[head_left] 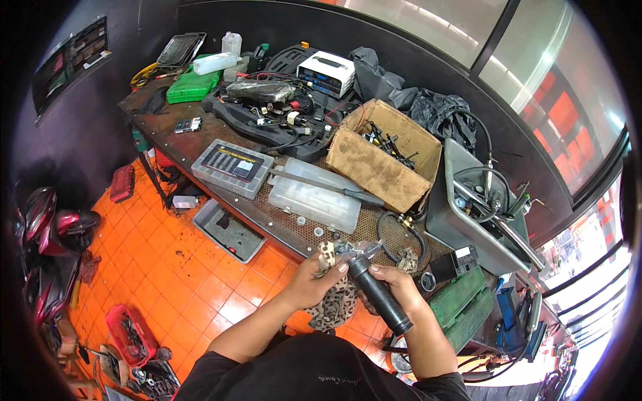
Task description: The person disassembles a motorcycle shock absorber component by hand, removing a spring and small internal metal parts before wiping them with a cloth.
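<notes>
My right hand grips a black rubber handlebar grip that points down and to the right; a small metal part sticks out of its upper end. My left hand holds a leopard-print rag against that upper end, fingertips on the metal part. Both hands are just in front of the near edge of the perforated metal workbench.
On the bench: a clear plastic parts box with a long screwdriver across it, a grey organiser case, a cardboard box of parts, a grey metal bin. A grey tray and red basket sit on the orange tiles.
</notes>
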Tool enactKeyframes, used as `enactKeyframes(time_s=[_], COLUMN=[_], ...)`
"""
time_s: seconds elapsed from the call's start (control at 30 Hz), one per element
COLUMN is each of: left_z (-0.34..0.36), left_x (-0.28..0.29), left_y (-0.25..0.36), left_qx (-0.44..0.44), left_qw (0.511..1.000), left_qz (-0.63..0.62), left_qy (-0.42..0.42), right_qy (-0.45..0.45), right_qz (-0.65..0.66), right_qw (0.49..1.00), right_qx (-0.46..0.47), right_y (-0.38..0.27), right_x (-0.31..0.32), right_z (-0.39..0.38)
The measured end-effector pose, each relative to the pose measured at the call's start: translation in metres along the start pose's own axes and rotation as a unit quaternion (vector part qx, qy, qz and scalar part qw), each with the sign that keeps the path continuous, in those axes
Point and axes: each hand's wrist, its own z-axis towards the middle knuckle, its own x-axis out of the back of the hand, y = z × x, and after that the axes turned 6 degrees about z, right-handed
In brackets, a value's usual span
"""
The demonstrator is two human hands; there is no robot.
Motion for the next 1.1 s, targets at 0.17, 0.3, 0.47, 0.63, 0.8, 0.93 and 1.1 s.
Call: enactKeyframes(time_s=[0.17,0.3,0.47,0.63,0.8,0.93,1.1], left_z=[0.001,-0.001,0.004,0.029,0.037,0.048,0.067], left_x=[0.000,-0.015,-0.033,-0.048,-0.004,-0.005,-0.021], left_y=[-0.002,-0.013,-0.026,-0.024,-0.045,-0.047,-0.056], left_qx=[0.034,0.075,0.120,0.095,0.045,0.119,-0.003], left_qw=[0.999,0.993,0.977,0.978,0.991,0.985,0.963], left_qz=[-0.022,-0.089,-0.175,-0.187,0.022,-0.011,0.251], left_qy=[-0.017,0.017,-0.018,0.000,0.120,0.126,0.097], right_qy=[-0.013,-0.005,0.021,0.060,0.167,0.512,0.596], right_qz=[0.066,0.077,0.036,-0.058,-0.153,-0.268,-0.454], right_qw=[0.998,0.997,0.999,0.997,0.956,0.726,0.516], right_qx=[-0.021,-0.021,-0.001,-0.005,0.189,0.373,0.416], right_y=[0.004,0.003,0.006,0.000,-0.046,-0.105,-0.168], right_x=[0.003,0.008,0.026,0.049,0.088,0.136,0.231], right_z=[0.001,-0.003,-0.010,-0.023,-0.090,-0.150,-0.150])
